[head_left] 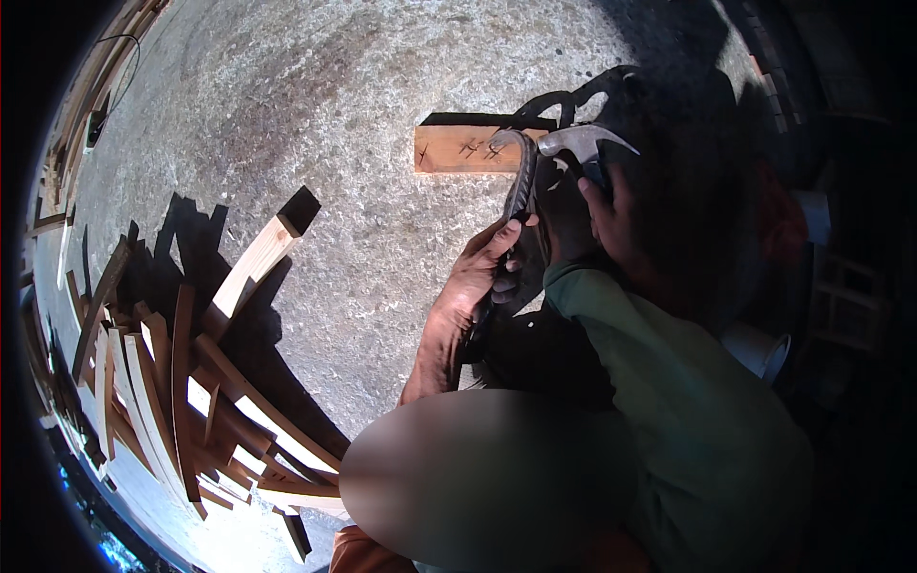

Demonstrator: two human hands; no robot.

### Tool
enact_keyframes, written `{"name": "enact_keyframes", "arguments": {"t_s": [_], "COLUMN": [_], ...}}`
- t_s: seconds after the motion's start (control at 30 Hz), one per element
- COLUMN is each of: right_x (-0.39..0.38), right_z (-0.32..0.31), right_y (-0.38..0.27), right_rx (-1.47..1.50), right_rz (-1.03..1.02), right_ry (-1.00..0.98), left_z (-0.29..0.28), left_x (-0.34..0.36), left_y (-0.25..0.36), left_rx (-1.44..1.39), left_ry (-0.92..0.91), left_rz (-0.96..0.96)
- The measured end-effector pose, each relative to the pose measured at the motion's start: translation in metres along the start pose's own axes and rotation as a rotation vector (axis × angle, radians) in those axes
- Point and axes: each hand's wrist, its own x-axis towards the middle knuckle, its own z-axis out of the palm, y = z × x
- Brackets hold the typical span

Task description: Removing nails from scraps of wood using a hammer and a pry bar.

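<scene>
My left hand (482,263) is closed around a ribbed metal bar (523,186) with a hooked upper end. The hook lies over a short wooden block (444,151) on the ground; dark crossing marks or thin bits show on the block's face. Just right of the hook is the steel head of a claw hammer (578,143), its claw pointing right. My right hand (607,212), beyond a green sleeve, is closed at the hammer, partly lost in deep shadow. Most of the hammer's handle is hidden.
A heap of wooden offcuts and slats (158,392) lies at the lower left, with one pale piece (253,267) jutting toward the middle. Rough concrete ground (334,105) spreads around the block. A white bucket-like container (759,351) stands in shadow at the right. Long boards (72,143) line the far left.
</scene>
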Motion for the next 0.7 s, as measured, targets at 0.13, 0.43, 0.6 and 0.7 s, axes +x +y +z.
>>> {"name": "enact_keyframes", "arguments": {"t_s": [0.13, 0.43, 0.6, 0.7], "right_x": [0.007, 0.016, 0.013, 0.012], "right_z": [-0.006, -0.022, -0.012, -0.019], "right_y": [-0.023, -0.056, -0.059, -0.033], "right_rx": [0.013, 0.169, 0.413, -0.298], "right_rz": [0.041, 0.109, -0.026, -0.237], "right_ry": [-0.012, -0.029, 0.266, -0.011], "left_z": [-0.003, 0.002, 0.003, -0.004], "left_x": [-0.008, -0.003, -0.005, 0.004], "left_y": [0.004, 0.002, 0.002, -0.005], "left_rx": [-0.037, -0.072, -0.081, -0.043], "left_ry": [-0.006, -0.017, -0.014, 0.001], "left_rz": [0.019, -0.01, -0.011, -0.033]}}
